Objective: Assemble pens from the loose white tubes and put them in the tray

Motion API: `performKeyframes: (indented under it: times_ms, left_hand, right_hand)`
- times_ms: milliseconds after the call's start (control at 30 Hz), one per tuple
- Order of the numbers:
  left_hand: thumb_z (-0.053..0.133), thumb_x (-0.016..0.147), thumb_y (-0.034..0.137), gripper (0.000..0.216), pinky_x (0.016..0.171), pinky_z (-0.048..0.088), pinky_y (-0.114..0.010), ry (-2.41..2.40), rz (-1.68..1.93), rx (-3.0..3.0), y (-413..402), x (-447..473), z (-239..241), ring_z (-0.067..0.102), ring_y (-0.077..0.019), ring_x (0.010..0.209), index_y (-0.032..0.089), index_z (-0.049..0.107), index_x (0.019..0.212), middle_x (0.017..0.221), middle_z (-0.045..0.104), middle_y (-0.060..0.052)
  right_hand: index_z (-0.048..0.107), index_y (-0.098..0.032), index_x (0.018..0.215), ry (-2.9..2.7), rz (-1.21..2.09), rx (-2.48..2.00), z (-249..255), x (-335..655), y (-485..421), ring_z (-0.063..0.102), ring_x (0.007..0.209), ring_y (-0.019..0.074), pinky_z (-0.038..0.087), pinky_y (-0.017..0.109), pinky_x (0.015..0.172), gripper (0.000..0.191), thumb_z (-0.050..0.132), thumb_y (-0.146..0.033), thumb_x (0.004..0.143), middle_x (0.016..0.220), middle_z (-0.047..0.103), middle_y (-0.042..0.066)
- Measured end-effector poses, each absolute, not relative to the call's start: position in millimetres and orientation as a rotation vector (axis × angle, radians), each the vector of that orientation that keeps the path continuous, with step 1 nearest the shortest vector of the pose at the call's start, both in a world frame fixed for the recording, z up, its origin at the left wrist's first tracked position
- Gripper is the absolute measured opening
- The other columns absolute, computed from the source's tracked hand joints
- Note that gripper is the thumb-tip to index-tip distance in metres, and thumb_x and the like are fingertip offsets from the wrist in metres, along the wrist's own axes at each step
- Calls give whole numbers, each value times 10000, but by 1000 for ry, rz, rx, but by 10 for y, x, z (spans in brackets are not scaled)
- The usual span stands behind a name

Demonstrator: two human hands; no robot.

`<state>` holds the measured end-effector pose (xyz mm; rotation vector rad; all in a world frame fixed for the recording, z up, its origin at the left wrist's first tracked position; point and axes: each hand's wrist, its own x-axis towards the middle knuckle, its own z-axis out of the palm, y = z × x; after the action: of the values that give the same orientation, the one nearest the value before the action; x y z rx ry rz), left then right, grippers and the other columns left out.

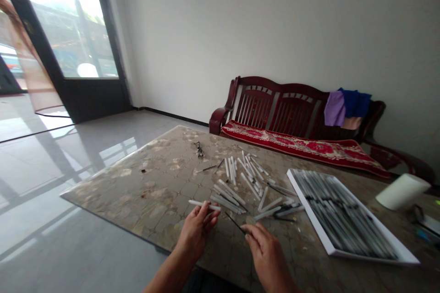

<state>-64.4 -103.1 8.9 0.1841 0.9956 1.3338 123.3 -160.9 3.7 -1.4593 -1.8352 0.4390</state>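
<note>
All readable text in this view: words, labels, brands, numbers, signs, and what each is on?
None legible.
White tube in the left hand: no lettering can be made out.
Thin dark rod in the right hand: too small to tell.
White tray: contents blurred, nothing readable.
Loose white tubes: too small to tell.

Plastic tubes [231,170] (smooth), glossy wooden bench [296,114]
</note>
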Motion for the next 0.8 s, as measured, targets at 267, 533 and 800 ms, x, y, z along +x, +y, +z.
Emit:
performKeyframes:
  times_ms: [267,533,800]
  left_hand:
    - [656,859,107,142,444,557,-147,974,1312,186,-1015,-657,76,704,-118,515,140,575,748,688,728,-29]
    - [604,891,93,145,451,561,-155,978,1318,178,-995,-658,58,705,-117,524,136,572,757,701,731,-41]
    - [740,801,177,144,460,551,-163,970,1252,321,-1033,-664,54,706,-125,549,147,602,774,704,729,-34]
  right_hand:
    - [741,-257,1011,-1850,424,-1446,75,1257,-1618,690,830,197,530,264,742,296,452,-265,946,877,711,65]
    - [744,-266,1000,-1843,396,-1434,78,1274,-1623,692,822,189,527,246,731,288,460,-279,949,863,709,56]
    - [742,-277,1010,-1917,346,-1455,99,1312,-1637,686,808,180,519,242,720,290,462,-231,951,859,699,46]
